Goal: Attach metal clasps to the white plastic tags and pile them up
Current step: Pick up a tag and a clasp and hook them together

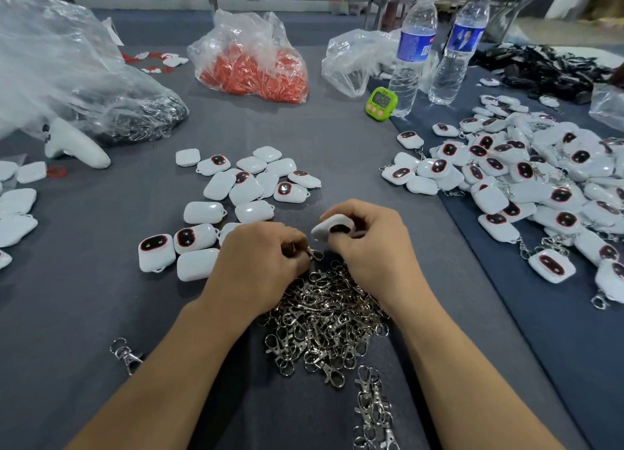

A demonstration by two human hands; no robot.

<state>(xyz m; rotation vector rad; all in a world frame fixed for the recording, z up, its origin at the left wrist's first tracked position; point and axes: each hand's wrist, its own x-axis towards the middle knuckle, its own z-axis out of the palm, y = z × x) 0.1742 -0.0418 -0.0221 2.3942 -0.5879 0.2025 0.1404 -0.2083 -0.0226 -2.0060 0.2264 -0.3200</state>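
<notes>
Reporting from the near edge of my feed: a heap of metal clasps lies on the grey bench, between the two forearms.

— And the hands?

— The left hand sits at the heap's far edge, fingers curled, pinching one clasp. The right hand, just beside it, grips a white tag above the heap, its dark window facing me. Clasp and tag are close; I cannot tell whether they are hooked together.

— Beyond them?

— Left of centre I note a loose group of tags. To the right, a large pile of clasped tags spreads over a darker cloth. Further back stand a green timer and two water bottles, with a bag of red parts at centre and a clear bag of metal parts at far left.
</notes>
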